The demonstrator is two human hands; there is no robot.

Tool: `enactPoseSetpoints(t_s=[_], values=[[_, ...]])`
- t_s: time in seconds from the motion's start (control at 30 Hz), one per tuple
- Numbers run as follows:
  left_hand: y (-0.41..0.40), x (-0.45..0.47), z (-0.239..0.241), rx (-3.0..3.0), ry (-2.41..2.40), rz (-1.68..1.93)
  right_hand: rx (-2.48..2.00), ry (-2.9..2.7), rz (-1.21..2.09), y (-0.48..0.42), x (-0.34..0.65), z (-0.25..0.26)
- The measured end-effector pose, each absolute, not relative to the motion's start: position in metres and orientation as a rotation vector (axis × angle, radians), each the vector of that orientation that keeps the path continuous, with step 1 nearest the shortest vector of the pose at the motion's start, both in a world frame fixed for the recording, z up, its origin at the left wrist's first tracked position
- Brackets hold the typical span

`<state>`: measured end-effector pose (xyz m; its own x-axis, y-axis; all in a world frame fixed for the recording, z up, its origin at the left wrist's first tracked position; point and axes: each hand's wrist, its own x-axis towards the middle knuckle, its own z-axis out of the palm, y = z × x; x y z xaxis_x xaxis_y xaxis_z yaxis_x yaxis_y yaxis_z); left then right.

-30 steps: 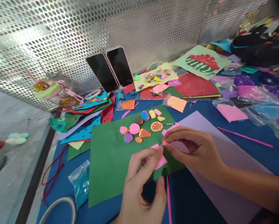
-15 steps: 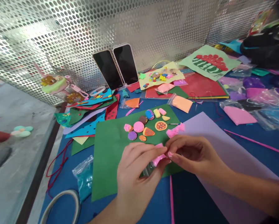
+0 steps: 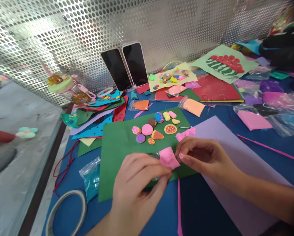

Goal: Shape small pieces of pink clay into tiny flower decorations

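Note:
My left hand (image 3: 134,183) is closed on a lump of pink clay in a clear bag (image 3: 168,158), over the near edge of a green paper sheet (image 3: 117,144). My right hand (image 3: 206,157) pinches a tiny bit of pink clay (image 3: 180,156) at the lump's right side. Several small coloured clay shapes (image 3: 154,127) lie on the green sheet beyond my hands. A torn pink clay piece (image 3: 185,133) lies just beyond my right hand.
A lilac sheet (image 3: 235,164) lies under my right arm. Two dark phones (image 3: 124,67) lean on the perforated metal wall. Bagged clay (image 3: 252,119), coloured paper stacks (image 3: 95,111), a tape roll (image 3: 65,209), a teal bag (image 3: 91,178), pink sticks (image 3: 267,147) surround them.
My left hand has slid down and left, exposing more of the pink lump. My right hand stays pinched at its right edge. The view shifted slightly.

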<state>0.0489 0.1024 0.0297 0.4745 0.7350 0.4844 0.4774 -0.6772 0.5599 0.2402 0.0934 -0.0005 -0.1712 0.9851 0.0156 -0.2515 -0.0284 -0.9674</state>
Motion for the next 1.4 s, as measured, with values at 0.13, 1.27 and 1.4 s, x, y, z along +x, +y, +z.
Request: enactPoseSetpoints(t_s=[0.13, 1.27, 1.4], values=[[0.074, 0.02, 0.016, 2.889, 0.993, 0.722, -0.959, -1.146, 1.445, 0.093, 0.243, -0.002], [0.008, 0.025, -0.009, 2.936, 1.488, 0.677, -0.948, -1.444, 1.289, 0.082, 0.235, -0.008], [0.01, 0.023, -0.01, 2.941, 1.471, 0.713, -0.95, -1.451, 1.316, 0.082, 0.233, -0.008]])
